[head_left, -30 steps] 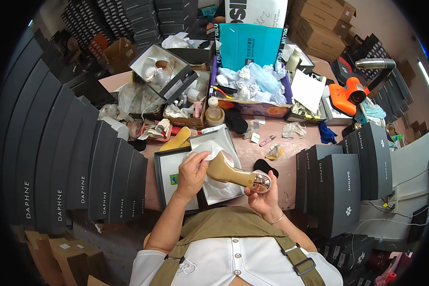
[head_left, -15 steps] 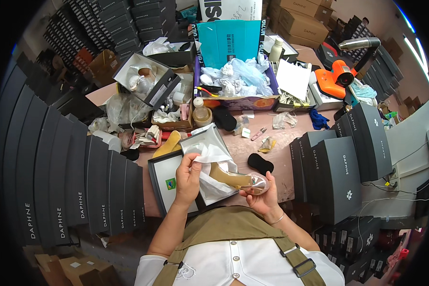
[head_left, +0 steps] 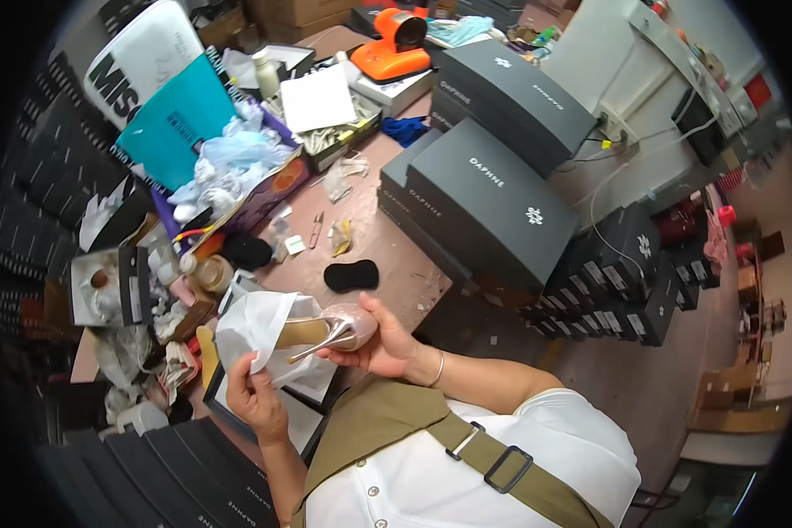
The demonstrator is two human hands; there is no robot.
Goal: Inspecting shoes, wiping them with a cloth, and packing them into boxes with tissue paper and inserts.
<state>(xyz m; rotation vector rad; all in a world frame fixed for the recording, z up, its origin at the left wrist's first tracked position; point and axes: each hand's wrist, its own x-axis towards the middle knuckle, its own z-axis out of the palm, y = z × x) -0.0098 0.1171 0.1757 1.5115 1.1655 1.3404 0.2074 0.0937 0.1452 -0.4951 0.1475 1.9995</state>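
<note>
A high-heeled shoe (head_left: pixel 354 324) with a shiny pink toe, a tan insole and a thin metallic heel is held by the toe in my right hand (head_left: pixel 385 341). White tissue paper (head_left: pixel 260 324) lies around the shoe's back part and hides some of it. My left hand (head_left: pixel 257 403) pinches the tissue paper's near edge between thumb and fingers. Below both hands is an open dark grey shoe box (head_left: pixel 304 426), partly covered by the paper and my arms. A black eye-mask-shaped pad (head_left: pixel 351 276) rests on the table just beyond the shoe.
Dark grey shoe boxes (head_left: pixel 493 207) are stacked on the table's right side, and more (head_left: pixel 150 480) stand at lower left. A purple carton (head_left: pixel 268 189) full of crumpled plastic is at the back. Small pink scissors (head_left: pixel 317 231) lie on the pink table (head_left: pixel 396 290).
The whole view has turned to the right and tilted. The shoe has rolled so its thin heel now shows, and the tissue paper is lifted higher beside it.
</note>
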